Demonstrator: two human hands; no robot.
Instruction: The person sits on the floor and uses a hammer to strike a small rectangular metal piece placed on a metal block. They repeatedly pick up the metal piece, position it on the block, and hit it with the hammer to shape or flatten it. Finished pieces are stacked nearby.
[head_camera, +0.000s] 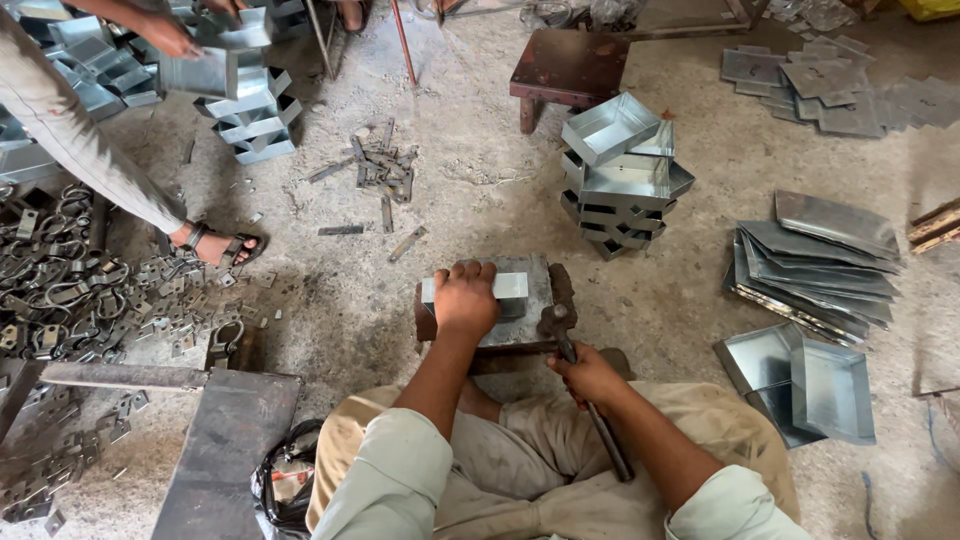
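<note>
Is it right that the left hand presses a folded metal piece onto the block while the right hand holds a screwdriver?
Not quite. In the head view the right hand holds a hammer, not a screwdriver. The left hand does press the folded metal piece onto the block.

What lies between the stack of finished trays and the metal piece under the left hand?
In the head view, only bare concrete floor separates the tray stack from the metal piece under the left hand.

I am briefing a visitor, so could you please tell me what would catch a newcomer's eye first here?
At centre, the left hand presses a folded sheet-metal piece onto a steel block, while the right hand grips a hammer. Just beyond stands a stack of shiny metal trays, with flat sheets piled at right.
</note>
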